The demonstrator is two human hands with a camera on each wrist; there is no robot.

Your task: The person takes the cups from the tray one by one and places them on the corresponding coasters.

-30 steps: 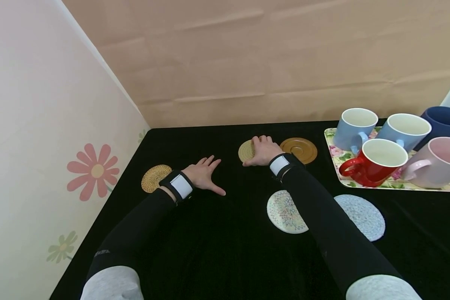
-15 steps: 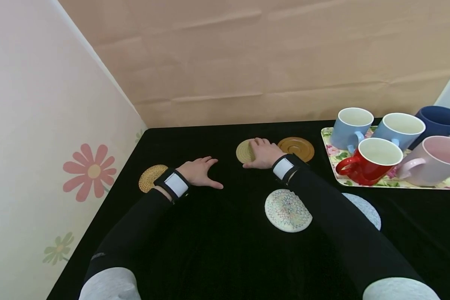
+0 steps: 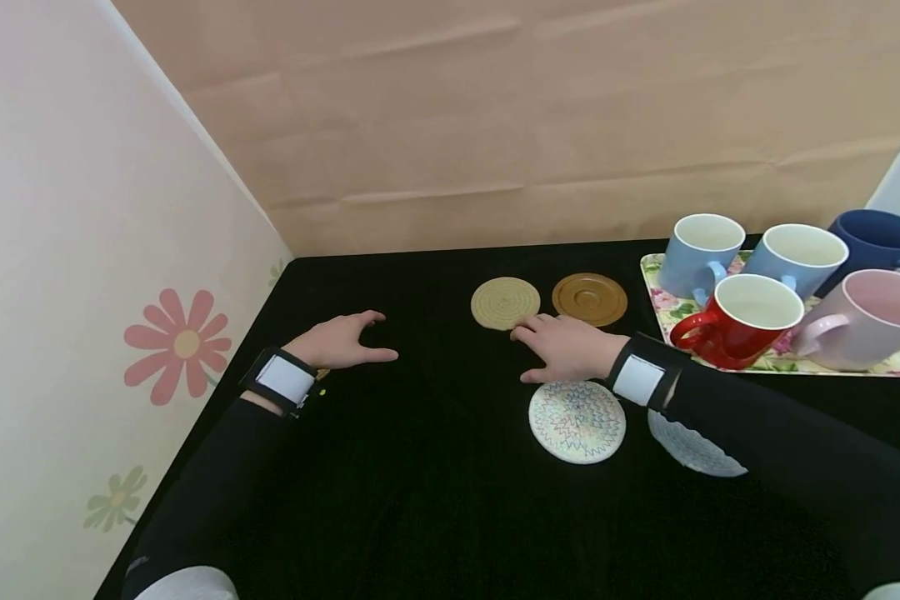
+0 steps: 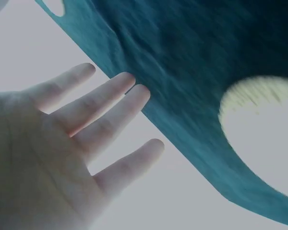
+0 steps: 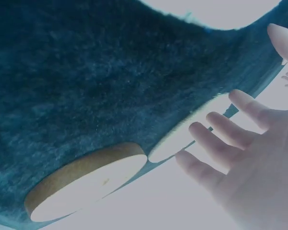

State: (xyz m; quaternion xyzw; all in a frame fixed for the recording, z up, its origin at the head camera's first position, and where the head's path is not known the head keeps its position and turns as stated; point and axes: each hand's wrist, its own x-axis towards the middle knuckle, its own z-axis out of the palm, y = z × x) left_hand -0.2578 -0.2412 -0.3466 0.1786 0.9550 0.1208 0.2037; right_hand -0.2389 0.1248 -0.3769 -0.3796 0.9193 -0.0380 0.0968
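Observation:
My left hand (image 3: 341,342) hovers over the left part of the black cloth, fingers spread and holding nothing. A woven straw coaster is almost wholly hidden behind its wrist. My right hand (image 3: 570,350) is also free of any object, its fingers loosely bent just in front of a pale woven round coaster (image 3: 506,300). Beside that coaster lies a brown wooden round coaster (image 3: 589,298). Below the right hand is a white round coaster with zigzag stitching (image 3: 577,425). The right forearm partly covers a pale blue-grey coaster (image 3: 690,450).
At the right, a floral tray (image 3: 663,310) holds several mugs, among them a red mug (image 3: 750,321) and a pink mug (image 3: 862,325). A papered wall (image 3: 390,125) rises behind the table, and a flowered wall (image 3: 60,250) stands at the left.
My right hand has come off the pale woven coaster and moved right and nearer. The left hand has drawn back to the left, now covering the straw coaster there.

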